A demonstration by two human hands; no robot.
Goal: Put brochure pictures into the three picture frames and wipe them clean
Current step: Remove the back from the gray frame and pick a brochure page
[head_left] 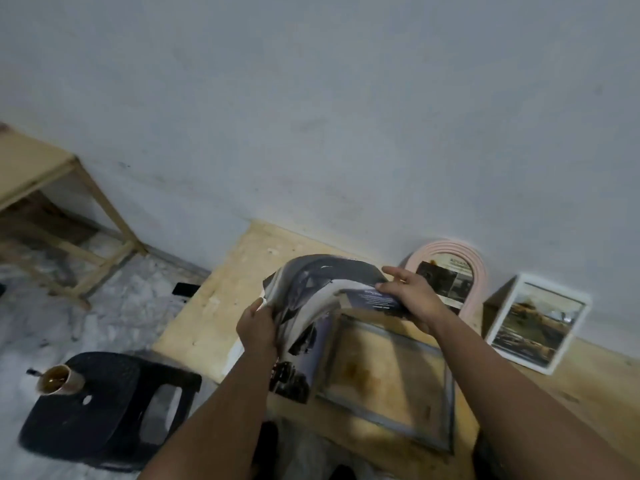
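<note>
Both bare forearms reach forward from the near edge toward the far wall. The left hand [258, 329], knuckles up, curls its fingers round the near left edge of the brochure [311, 292]. The right hand [412, 299], farther and to the right, pinches the raised page between thumb and bent fingers, its index finger stretched out leftward.

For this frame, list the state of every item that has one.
brochure: open, page bent, held in both hands
left hand: grips brochure
right hand: grips page
grey frame: flat, empty
pink arched frame: filled, leaning on wall
white frame: filled, propped up
cup: on stool, holds liquid
</note>
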